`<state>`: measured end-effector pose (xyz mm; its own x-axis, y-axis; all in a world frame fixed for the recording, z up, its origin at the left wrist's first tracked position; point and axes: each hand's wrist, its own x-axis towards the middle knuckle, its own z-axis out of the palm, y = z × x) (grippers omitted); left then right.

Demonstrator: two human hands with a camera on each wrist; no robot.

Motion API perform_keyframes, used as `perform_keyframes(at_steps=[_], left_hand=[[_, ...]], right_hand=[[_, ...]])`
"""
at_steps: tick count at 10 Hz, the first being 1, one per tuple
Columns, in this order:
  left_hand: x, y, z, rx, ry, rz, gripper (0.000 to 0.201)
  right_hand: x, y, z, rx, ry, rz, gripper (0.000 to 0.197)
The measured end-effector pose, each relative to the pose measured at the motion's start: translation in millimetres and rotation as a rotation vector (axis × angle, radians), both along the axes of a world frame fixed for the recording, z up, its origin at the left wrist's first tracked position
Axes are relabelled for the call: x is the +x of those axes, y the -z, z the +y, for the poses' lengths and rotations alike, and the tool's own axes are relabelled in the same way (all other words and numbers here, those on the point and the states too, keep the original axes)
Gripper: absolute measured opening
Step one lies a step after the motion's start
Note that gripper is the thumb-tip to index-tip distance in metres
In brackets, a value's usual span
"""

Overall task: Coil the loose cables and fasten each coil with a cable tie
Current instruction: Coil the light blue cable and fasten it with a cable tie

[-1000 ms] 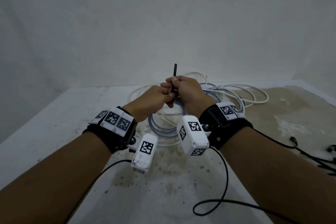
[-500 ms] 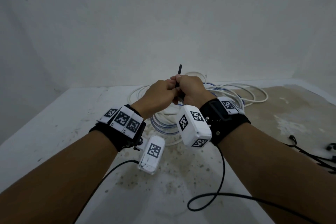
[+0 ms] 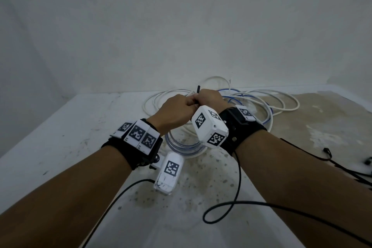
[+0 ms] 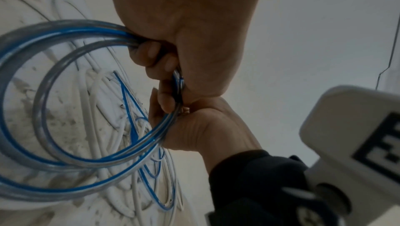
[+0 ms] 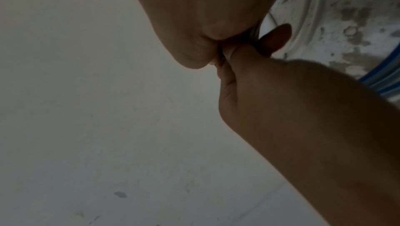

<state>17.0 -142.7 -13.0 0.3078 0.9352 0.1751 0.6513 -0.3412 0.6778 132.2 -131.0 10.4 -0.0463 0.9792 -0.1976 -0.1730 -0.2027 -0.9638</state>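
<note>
A coil of clear cable with a blue stripe (image 3: 182,147) (image 4: 32,93) hangs above the table under my two hands, which are pressed together. My left hand (image 3: 177,110) (image 4: 151,55) grips the top of the coil with its fingers curled round the strands. My right hand (image 3: 209,98) (image 4: 166,105) pinches a black cable tie (image 3: 198,89) at the same spot. The tie's short tail sticks up between the hands. Its head and the loop round the strands are hidden by the fingers. In the right wrist view only the two palms and a bit of the coil (image 5: 381,82) show.
Loose white cables (image 3: 281,102) and a thin blue one lie tangled on the stained white table (image 3: 60,137) behind the hands, near the wall. Black leads (image 3: 342,167) lie at the right edge. The black wrist-camera cable (image 3: 237,203) loops in front.
Both hands have moved slightly away and to the right with the coil. The tie's tail above the hands is shorter than before.
</note>
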Motion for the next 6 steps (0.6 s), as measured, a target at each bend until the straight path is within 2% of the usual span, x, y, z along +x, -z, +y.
perform_keyframes(at_steps=[1,2,3,4,5,6], left_hand=[[-0.7,4.8,-1.5,0.023,0.016,0.047,0.034],[-4.4,1.0,-1.6,-0.024,-0.024,-0.051,0.023],[-42.0,-16.8,7.8,-0.04,-0.158,-0.261,0.03],[-52.2,-23.4,12.9,-0.147,-0.16,-0.296,0.032],[-64.3,-22.8,14.1,-0.185,-0.175,-0.333,0.024],[-94.7,-22.4,17.5,-0.229,-0.236,-0.626,0.03]], right_hand=[[-1.9,8.2,-3.7,0.002,0.005,-0.065,0.018],[-6.6,14.9,14.6,0.07,0.07,-0.175,0.022],[-36.3,1.8,22.3,0.152,-0.112,-0.203,0.04],[-27.0,-1.6,17.0,0.073,-0.352,-0.249,0.055],[-31.7,0.4,22.6,0.115,-0.387,-0.307,0.047],[-55.5,-4.6,34.7,0.112,-0.3,-0.138,0.041]])
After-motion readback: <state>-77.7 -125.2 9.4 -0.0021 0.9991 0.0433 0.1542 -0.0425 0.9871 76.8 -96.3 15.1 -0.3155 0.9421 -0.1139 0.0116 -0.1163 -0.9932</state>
